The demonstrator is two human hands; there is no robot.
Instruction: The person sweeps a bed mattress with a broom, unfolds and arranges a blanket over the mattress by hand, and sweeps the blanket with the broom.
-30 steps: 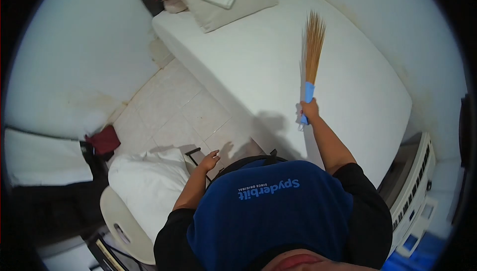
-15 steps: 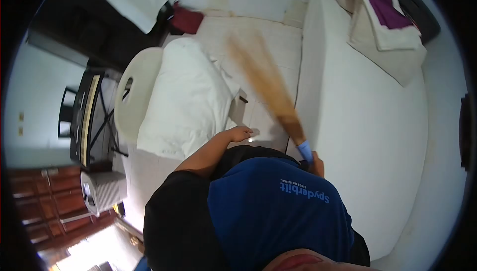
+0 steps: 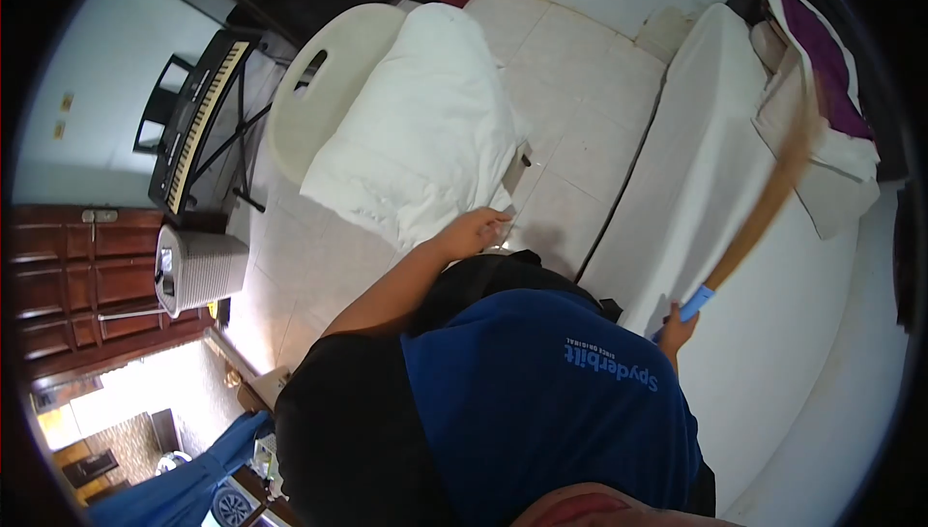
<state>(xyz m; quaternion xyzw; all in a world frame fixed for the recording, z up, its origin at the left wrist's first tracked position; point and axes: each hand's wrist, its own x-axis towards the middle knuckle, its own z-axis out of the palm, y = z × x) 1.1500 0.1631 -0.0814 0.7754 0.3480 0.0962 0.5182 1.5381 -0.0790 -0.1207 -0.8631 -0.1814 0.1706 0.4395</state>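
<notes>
the right hand (image 3: 681, 329) clasps a broom (image 3: 756, 218) over the bed (image 3: 744, 392) at right; the left hand (image 3: 474, 234), fingers released, is by white bedding (image 3: 416, 131).

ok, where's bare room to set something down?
Bed, between the right hand and the wall; floor tiles, between bed and white bedding. Crowded: the bed's far end, with pillow, purple cloth and the blurred broom overlapping them in view.

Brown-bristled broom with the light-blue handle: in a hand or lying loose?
In hand: the right hand grips the broom by its handle.
</notes>
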